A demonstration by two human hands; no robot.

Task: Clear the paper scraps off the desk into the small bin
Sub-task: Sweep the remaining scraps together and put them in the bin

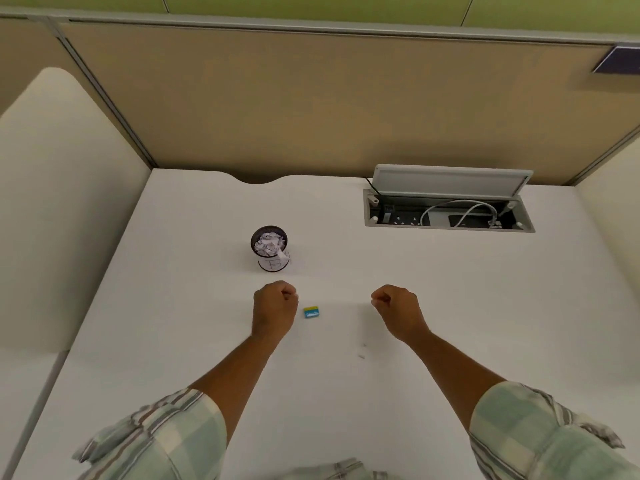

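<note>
Resting both fists on the table, fingers curled tight, pinching nothing visible.

Standing upright just beyond the left hand: small bin, mouth facing up, crumpled paper scraps filling it; tiny scraps lying just behind the right hand.

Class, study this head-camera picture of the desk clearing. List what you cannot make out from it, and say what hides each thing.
1. Left hand and right hand: curled fingers hide whether they hold scraps.
2. Small bin: crumpled paper on top hides what lies beneath.
3. Two white specks: too small to identify.
4. Small blue and yellow item: print too small to read.
5. Socket box: shadowed inside.
</note>
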